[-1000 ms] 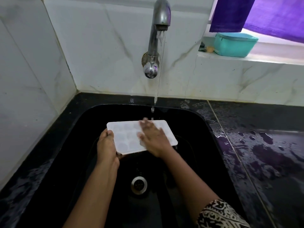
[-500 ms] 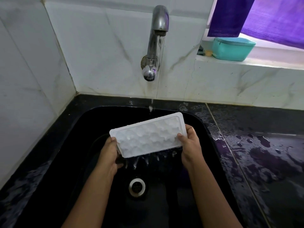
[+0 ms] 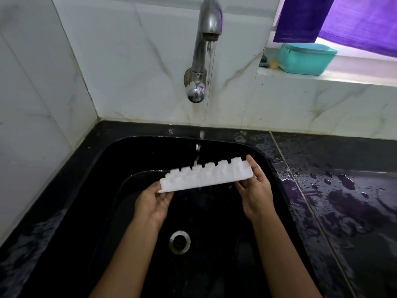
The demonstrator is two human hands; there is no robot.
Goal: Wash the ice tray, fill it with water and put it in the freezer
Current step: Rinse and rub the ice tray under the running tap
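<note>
A white plastic ice tray (image 3: pixel 206 176) is held over the black sink (image 3: pixel 268 166), turned so the bumps of its underside face up and away from me. My left hand (image 3: pixel 153 203) grips its left end and my right hand (image 3: pixel 255 190) grips its right end. A thin stream of water falls from the steel tap (image 3: pixel 207 39) onto the tray's middle.
The sink drain (image 3: pixel 179 242) lies below the tray. Wet black counter (image 3: pixel 354 201) runs to the right, white marble walls stand behind and left. A teal lidded box (image 3: pixel 307 59) sits on the window ledge under a purple curtain (image 3: pixel 354 20).
My right hand stopped rubbing the tray's face and took its right end. Both hands lifted the tray, tipped water out and turned its underside up under the stream.
</note>
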